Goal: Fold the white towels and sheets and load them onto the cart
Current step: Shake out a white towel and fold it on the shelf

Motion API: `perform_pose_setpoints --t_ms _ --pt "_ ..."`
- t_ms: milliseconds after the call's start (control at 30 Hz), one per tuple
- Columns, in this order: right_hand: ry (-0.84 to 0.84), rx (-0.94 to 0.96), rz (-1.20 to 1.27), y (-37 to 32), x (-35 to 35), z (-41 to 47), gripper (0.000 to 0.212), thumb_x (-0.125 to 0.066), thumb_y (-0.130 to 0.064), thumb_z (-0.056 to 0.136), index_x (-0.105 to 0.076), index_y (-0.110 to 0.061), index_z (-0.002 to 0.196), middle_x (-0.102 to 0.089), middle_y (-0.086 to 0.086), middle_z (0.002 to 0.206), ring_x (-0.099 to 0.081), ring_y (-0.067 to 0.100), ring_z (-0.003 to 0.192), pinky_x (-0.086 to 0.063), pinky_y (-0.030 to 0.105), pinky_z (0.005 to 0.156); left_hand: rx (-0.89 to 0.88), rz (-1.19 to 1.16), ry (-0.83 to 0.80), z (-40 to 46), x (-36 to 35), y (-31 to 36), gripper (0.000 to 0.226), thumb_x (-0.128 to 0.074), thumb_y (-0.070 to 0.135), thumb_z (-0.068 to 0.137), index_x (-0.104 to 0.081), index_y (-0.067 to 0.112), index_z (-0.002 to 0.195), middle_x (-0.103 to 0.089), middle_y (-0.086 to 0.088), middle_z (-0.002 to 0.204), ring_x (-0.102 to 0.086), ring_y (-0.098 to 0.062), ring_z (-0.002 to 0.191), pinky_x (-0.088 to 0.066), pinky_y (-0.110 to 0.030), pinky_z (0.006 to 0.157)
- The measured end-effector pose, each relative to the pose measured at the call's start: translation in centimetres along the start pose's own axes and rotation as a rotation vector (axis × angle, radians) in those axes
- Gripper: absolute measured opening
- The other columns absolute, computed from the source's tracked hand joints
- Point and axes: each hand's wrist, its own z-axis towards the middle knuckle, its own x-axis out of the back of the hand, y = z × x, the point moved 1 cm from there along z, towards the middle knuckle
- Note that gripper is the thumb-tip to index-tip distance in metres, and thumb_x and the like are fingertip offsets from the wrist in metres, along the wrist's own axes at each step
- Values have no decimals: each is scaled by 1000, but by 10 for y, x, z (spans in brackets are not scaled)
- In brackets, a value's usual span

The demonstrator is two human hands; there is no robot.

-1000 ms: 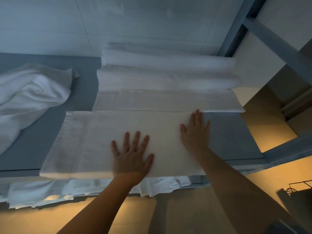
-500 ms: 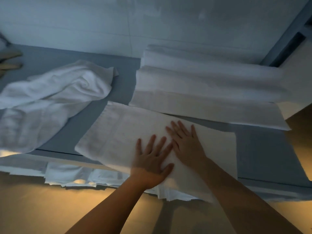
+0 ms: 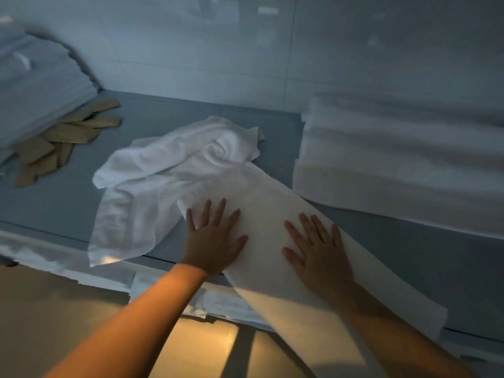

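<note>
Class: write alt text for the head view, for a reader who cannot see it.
Left hand and right hand press flat on a folded towel on a blue table. A crumpled towel lies left, a folded stack right.

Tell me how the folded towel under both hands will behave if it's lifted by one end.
The folded towel would likely droop: its near end already sags off the table edge. It probably unfolds, being loose layers. It looks light; flat hands alone hold it.
</note>
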Motion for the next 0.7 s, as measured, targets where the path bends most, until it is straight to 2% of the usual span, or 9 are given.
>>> perform_pose_setpoints --t_ms 67,167,267,433,600,700 --pt "22 -75 0 -22 -1 4 61 -21 -60 93 -27 -37 148 -28 3 156 -27 27 143 -16 58 114 58 -15 -47 6 -10 -5 73 -21 70 88 -12 35 152 1 -10 161 4 -37 146 7 -60 112" --pt "69 -169 10 -56 2 6 59 -27 -57 92 -36 -33 145 -35 7 152 -34 31 139 -21 61 111 92 -145 -69 15 -21 -7 79 -19 75 83 -5 36 151 10 -16 159 15 -43 143 13 -63 109" --pt "77 -266 25 -90 2 7 60 -29 -55 90 -44 -28 142 -40 11 149 -38 35 136 -23 65 108 17 -130 -71 26 -27 -27 83 -10 79 77 2 41 150 16 -15 158 24 -43 140 20 -63 105" --pt "74 -325 13 -119 5 27 60 -34 -57 87 -54 -27 135 -53 15 136 -51 37 125 -27 69 103 -183 -51 -30 66 -28 -68 82 -5 82 74 4 48 148 9 -9 160 18 -38 143 12 -57 111" --pt "68 -245 15 -124 3 63 62 -27 -59 90 -39 -31 144 -33 6 153 -29 33 141 -19 63 111 -350 -144 -125 118 -28 -94 81 -10 88 70 11 57 142 17 2 159 26 -27 142 -9 -49 116" --pt "73 -287 -3 -129 -10 85 67 -10 -64 90 -14 -36 151 -10 1 159 -8 29 147 -7 56 116 -446 -181 -178 152 -25 -102 82 -14 88 69 7 58 142 19 4 159 30 -23 141 -4 -49 116"
